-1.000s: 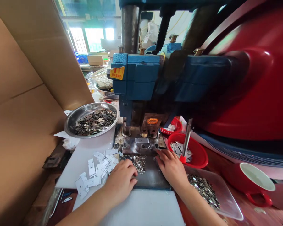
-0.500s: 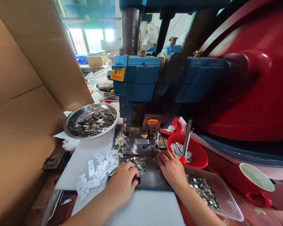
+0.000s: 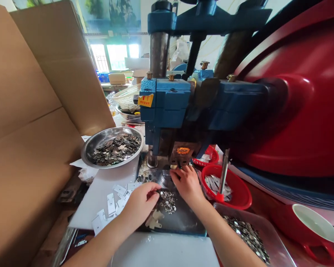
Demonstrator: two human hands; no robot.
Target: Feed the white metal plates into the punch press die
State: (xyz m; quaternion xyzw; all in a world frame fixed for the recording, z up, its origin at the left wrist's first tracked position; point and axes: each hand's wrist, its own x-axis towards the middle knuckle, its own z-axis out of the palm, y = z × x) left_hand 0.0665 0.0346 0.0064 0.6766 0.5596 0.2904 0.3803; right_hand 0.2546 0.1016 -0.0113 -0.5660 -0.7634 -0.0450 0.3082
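My left hand [image 3: 141, 203] is beside a small pile of shiny metal studs [image 3: 167, 202], with thumb and index finger pinched together. Whatever lies between these fingertips is too small or hidden to name. My right hand [image 3: 188, 185] reaches under the press head [image 3: 183, 151], its curled fingers over the lower die [image 3: 166, 178]. The fingers hide most of the die and anything they grip. Below my left hand, a few flat beige metal pieces [image 3: 154, 219] lie on the dark press bed [image 3: 182, 220]. Several white metal plates [image 3: 110, 204] are spread to the left.
A steel bowl [image 3: 85, 152] of dark metal pieces stands at left, before a cardboard panel [image 3: 69, 70]. To the right are a red basket [image 3: 246, 198] of plates, a clear tray [image 3: 278, 246] of studs, a red mug [image 3: 289, 226] and a large red flywheel [image 3: 300, 122].
My right hand has moved from the bed's right edge onto the die. My left hand has shifted forward, uncovering the beige pieces. The camera view has tilted up slightly.
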